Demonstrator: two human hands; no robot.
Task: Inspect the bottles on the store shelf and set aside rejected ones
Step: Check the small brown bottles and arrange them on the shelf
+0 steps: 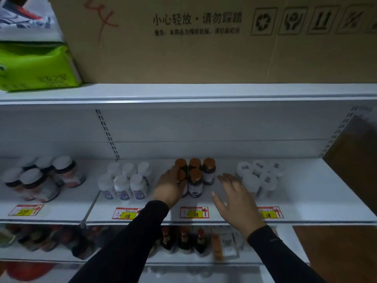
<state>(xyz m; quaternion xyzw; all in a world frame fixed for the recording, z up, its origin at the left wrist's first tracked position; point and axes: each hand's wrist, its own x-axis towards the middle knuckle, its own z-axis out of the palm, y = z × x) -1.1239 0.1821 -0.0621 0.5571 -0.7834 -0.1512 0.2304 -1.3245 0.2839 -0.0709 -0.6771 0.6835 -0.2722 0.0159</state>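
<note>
Five dark bottles with orange caps (195, 181), close together on the white shelf (306, 199), right behind the price tag marked 68 (194, 212). Left hand (170, 185) wrapped around the front-left bottle of that group, fingers curled on its side, most of that bottle hidden behind the hand. Left arm in a black sleeve (126, 242), reaching up and forward from the bottom of the view. Right hand (234, 198) raised above the shelf just to the right of the orange-capped bottles, palm down, fingers spread and straight, holding nothing and touching no bottle. Right arm in a black sleeve too, stretched forward.

Six white bottles with purple labels (126, 180) just to the left of the dark ones, behind a tag marked 118 (126, 213). More white bottles with white lids (260, 176) to the right, blurry. Dark jars with white lids (42, 178) far to the left. Big cardboard box (193, 41) on the top shelf, green pack (36, 68) beside it. Small dark bottles with red tops (183, 238) on the shelf below, blurry.
</note>
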